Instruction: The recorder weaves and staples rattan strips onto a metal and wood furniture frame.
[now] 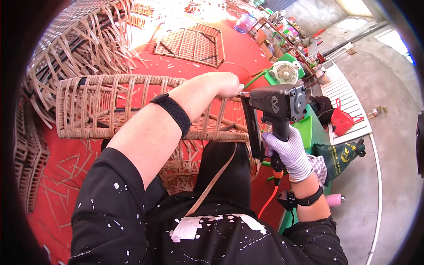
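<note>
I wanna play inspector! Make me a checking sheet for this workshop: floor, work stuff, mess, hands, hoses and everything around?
Surface: red floor, littered with strips.
Job's things: wicker frame lying crosswise in front of the person; black nail gun at its right end.
Clutter: loose cut strips at lower left; red bag and pink bottle at right.
Hands: gloved right hand grips the nail gun; bare left hand is near its nose, fingers mostly hidden.
Cables: orange-red hose runs down from the nail gun.
Surroundings: white fan, crowded shelves.
</note>
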Motion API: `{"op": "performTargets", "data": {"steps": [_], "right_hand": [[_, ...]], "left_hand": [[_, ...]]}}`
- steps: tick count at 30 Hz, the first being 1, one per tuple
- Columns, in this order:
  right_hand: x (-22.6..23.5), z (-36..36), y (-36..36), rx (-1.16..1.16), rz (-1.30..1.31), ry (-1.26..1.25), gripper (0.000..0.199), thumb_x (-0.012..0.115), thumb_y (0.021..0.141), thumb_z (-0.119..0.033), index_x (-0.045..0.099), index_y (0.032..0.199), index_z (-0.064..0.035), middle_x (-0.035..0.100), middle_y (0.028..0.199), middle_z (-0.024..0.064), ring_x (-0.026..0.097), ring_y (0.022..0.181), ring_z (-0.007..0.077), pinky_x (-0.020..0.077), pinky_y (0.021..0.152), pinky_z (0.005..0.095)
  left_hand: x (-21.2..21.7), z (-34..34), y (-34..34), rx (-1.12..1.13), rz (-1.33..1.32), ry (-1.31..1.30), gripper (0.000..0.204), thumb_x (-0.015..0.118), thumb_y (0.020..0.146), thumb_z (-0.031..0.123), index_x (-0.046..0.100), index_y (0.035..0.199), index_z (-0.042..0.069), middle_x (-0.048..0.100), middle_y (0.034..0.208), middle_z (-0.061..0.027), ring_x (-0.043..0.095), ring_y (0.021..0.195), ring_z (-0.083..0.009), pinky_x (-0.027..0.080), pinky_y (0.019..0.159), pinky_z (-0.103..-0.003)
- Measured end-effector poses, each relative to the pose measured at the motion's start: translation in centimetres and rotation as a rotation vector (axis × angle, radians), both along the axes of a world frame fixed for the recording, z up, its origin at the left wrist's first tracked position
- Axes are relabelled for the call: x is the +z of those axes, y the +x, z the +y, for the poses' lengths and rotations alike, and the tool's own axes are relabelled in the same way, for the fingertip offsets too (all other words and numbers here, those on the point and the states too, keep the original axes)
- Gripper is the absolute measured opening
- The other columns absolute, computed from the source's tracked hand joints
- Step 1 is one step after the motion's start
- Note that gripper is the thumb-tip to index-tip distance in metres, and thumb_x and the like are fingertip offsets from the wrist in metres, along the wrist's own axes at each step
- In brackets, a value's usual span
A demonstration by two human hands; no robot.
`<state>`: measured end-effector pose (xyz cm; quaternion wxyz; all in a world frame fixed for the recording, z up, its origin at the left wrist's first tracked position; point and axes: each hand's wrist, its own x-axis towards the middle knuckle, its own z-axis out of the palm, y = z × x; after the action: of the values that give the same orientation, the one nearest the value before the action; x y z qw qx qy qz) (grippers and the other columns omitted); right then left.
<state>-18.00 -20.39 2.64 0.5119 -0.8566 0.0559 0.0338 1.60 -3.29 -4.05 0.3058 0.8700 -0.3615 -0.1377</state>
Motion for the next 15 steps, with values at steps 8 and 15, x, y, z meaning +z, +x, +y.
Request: {"op": "performTargets", "data": {"steps": [8,15], "right_hand": [[0.0,0.1,0.5,0.01,0.025,0.007,0.017,0.07,0.084,-0.009,0.058,0.092,0.0004,0.056,0.061,0.002,0.054,0.048,0.0087,0.0448,0.046,0.0237],[-0.2,-0.1,0.6,0.006,0.016,0.025,0.014,0.069,0.083,-0.009,0.06,0.087,0.0011,0.056,0.059,0.0028,0.054,0.049,0.0106,0.0461,0.048,0.0256]], "left_hand": [[0.0,0.2,0.1,0.005,0.065,-0.008,0.05,0.033,0.1,0.036,0.066,0.09,0.0,0.066,0.089,-0.0196,0.063,0.089,-0.0345,0.046,0.085,-0.044],[1.0,0.5,-0.3,-0.084,-0.088,0.022,0.053,0.033,0.099,0.038,0.066,0.089,-0.001,0.065,0.087,-0.0215,0.063,0.088,-0.036,0.046,0.085,-0.044]]}}
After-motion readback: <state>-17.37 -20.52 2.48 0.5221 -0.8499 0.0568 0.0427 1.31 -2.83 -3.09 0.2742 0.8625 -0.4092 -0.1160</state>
